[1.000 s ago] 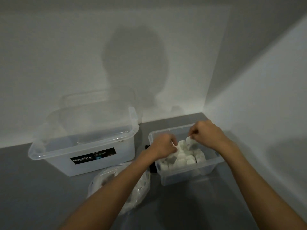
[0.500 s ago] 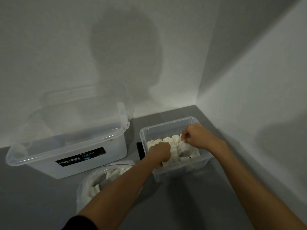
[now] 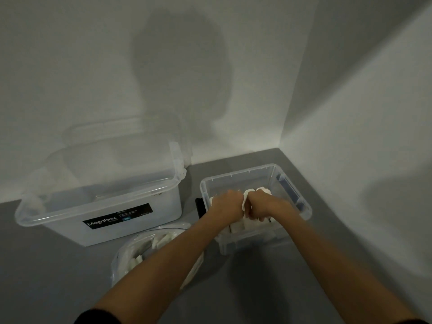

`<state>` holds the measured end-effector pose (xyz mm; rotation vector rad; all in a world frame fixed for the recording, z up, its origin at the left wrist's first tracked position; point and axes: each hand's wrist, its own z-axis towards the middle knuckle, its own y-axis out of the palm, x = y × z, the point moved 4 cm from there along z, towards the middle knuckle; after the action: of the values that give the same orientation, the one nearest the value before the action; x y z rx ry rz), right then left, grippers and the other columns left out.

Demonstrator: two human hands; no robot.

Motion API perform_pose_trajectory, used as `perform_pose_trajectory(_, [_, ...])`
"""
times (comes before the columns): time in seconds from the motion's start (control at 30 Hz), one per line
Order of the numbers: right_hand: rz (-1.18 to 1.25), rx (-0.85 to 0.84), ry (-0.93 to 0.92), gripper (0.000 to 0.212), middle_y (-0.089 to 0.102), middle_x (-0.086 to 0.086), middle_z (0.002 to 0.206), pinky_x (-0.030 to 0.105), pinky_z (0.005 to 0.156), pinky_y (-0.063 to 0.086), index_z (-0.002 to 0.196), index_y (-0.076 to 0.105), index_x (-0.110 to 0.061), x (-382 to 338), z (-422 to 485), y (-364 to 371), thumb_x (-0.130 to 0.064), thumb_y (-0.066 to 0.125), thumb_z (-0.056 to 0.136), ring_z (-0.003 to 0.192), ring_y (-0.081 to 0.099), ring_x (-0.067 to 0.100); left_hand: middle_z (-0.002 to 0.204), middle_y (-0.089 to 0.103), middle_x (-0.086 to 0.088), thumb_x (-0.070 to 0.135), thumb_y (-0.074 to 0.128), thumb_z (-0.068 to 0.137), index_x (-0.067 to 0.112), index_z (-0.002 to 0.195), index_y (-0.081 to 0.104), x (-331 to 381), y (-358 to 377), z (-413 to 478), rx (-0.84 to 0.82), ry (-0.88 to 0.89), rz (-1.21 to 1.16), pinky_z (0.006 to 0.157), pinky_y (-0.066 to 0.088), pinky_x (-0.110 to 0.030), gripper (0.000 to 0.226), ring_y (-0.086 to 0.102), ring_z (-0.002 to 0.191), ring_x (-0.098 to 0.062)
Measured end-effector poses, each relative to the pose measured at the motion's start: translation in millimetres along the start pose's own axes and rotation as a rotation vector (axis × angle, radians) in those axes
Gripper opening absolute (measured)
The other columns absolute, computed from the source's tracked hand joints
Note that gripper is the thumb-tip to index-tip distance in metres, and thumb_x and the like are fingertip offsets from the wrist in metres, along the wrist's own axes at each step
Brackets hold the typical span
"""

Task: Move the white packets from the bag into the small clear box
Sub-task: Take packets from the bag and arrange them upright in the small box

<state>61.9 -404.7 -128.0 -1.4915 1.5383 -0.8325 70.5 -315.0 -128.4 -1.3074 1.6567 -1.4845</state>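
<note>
Both forearms reach forward side by side into the small clear box [image 3: 233,176] on the counter [image 3: 58,277], knuckles up. The left hand [image 3: 228,206] is curled down among the white packets [image 3: 261,191]; its grip cannot be told. The right hand [image 3: 259,207] pinches one of them. The bag [image 3: 138,250] lies under the left forearm

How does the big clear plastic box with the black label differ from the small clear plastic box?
The big clear plastic box is lidded; the small clear plastic box stands open, holding white packets. The big box bears a black Megabox label; the small box shows none. Both sit on the grey surface.
</note>
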Motion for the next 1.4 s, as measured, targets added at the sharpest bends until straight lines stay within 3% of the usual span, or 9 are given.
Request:
perform_pose_trajectory(0.17, [0.007,0.006,0.021,0.019,0.071,0.007,0.095,0.03,0.081,0.056,0.102,0.071,-0.009,1,-2,0,-0.013,0.071,0.083,0.079,0.07,0.02,0.1,0.065,-0.01,0.024,0.058,0.09,0.009,0.099,0.061,-3,-18,-13,0.076,0.037,-0.052,0.077,0.052,-0.034,0.018,0.064,0.088,-0.025])
perform_pose_trajectory(0.27, [0.042,-0.01,0.009,0.017,0.071,0.01,0.1,0.03,0.075,0.056,0.101,0.071,-0.008,2,-7,-7,-0.01,0.067,0.084,0.074,0.066,0.02,0.1,0.066,-0.005,0.027,0.059,0.089,0.012,0.096,0.064,-8,-31,-25,0.11,0.066,-0.132,0.077,0.052,-0.035,0.017,0.063,0.091,-0.024])
perform_pose_trajectory(0.4, [0.093,0.129,-0.072,0.015,0.07,0.007,0.104,0.036,0.082,0.055,0.097,0.071,-0.011,-2,-19,-43,-0.012,0.059,0.088,0.089,0.066,0.023,0.099,0.068,0.005,0.03,0.06,0.087,0.023,0.095,0.067,-30,-58,-50,0.163,0.064,-0.296,0.081,0.053,-0.036,0.012,0.062,0.095,-0.015])
perform_pose_trajectory(0.63, [0.317,0.359,-0.365,0.014,0.065,0.0,0.088,0.007,0.052,0.041,0.098,0.072,-0.01,-71,-79,-104,-0.017,0.062,0.09,0.068,0.056,0.002,0.09,0.069,0.006,0.024,0.067,0.085,0.02,0.092,0.071,-99,-90,-125,0.261,-0.006,-0.474,0.082,0.053,-0.027,0.008,0.063,0.084,-0.007])
perform_pose_trajectory(0.77, [0.358,0.294,-0.514,0.014,0.065,-0.004,0.086,0.014,0.07,0.048,0.098,0.073,-0.013,-123,-94,-92,-0.018,0.063,0.089,0.07,0.057,-0.001,0.088,0.068,0.011,0.026,0.066,0.087,0.021,0.092,0.071,-132,-79,-164,0.113,-0.087,-0.468,0.072,0.049,-0.015,0.009,0.064,0.079,-0.003])
perform_pose_trajectory(0.97, [0.311,0.065,-0.601,0.015,0.071,0.003,0.09,0.022,0.074,0.053,0.1,0.071,-0.01,-178,-90,-33,-0.015,0.062,0.09,0.073,0.067,0.013,0.09,0.073,-0.004,0.004,0.058,0.084,0.016,0.096,0.071,-161,-22,-188,-0.19,-0.164,-0.404,0.08,0.057,-0.03,0.021,0.069,0.081,-0.019])
perform_pose_trajectory(1.2, [0.126,0.012,-0.462,0.019,0.067,0.012,0.106,0.034,0.087,0.053,0.104,0.068,-0.005,-195,-67,39,-0.003,0.055,0.09,0.096,0.064,0.026,0.093,0.061,-0.003,0.011,0.059,0.087,0.009,0.097,0.068,-156,37,-173,-0.083,-0.262,-0.294,0.078,0.041,-0.023,0.014,0.054,0.088,-0.016])
perform_pose_trajectory(1.27, [0.134,0.017,-0.41,0.024,0.063,0.015,0.114,0.033,0.09,0.047,0.113,0.062,-0.002,-194,-61,50,-0.002,0.055,0.09,0.106,0.06,0.028,0.09,0.06,-0.002,0.018,0.063,0.085,0.012,0.089,0.066,-153,49,-168,-0.038,-0.281,-0.35,0.079,0.043,-0.025,0.008,0.054,0.088,-0.015])
perform_pose_trajectory(1.4, [0.249,0.046,-0.308,0.028,0.06,0.014,0.12,0.032,0.096,0.044,0.119,0.06,-0.004,-188,-52,58,-0.008,0.058,0.091,0.113,0.057,0.027,0.095,0.067,-0.007,0.026,0.07,0.08,0.008,0.099,0.066,-143,62,-162,-0.018,-0.328,-0.421,0.083,0.049,-0.027,0.026,0.06,0.087,-0.017])
